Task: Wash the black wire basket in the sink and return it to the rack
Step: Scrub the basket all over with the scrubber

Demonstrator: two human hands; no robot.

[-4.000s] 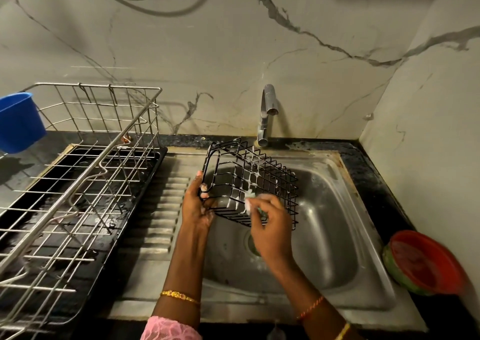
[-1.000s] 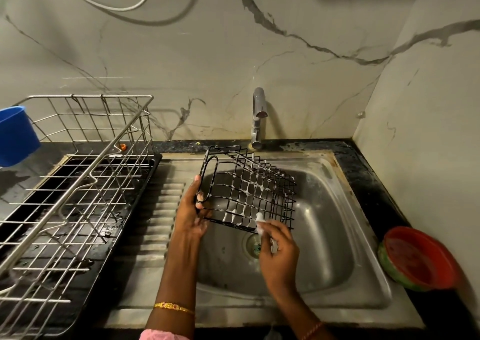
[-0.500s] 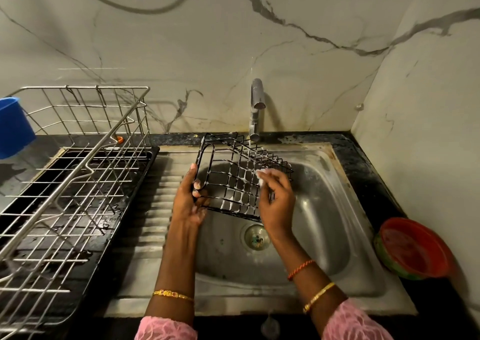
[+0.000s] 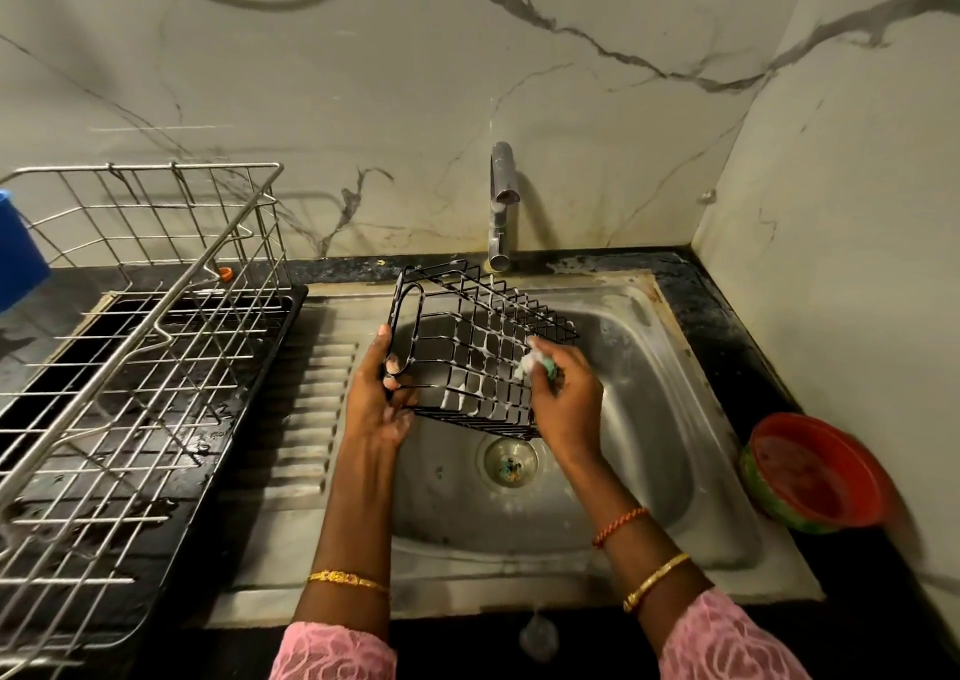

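Note:
The black wire basket (image 4: 475,344) is tilted on its side over the steel sink (image 4: 649,419), with white soap foam on its wires. My left hand (image 4: 376,399) grips the basket's left end by its oval handle loop. My right hand (image 4: 563,393) is shut on a small soapy green scrubber (image 4: 540,365) pressed against the basket's right side. The silver wire dish rack (image 4: 130,347) stands on a black tray to the left of the sink.
A tap (image 4: 500,206) stands behind the sink, with no water visible. A red and green bowl (image 4: 813,471) sits on the dark counter at the right. A blue cup (image 4: 18,258) hangs at the rack's far left. The marble wall closes in on the right.
My right hand with the scrubber moved from the basket's lower front edge up to its right side. The left hand keeps its hold on the basket, which stays tilted over the sink.

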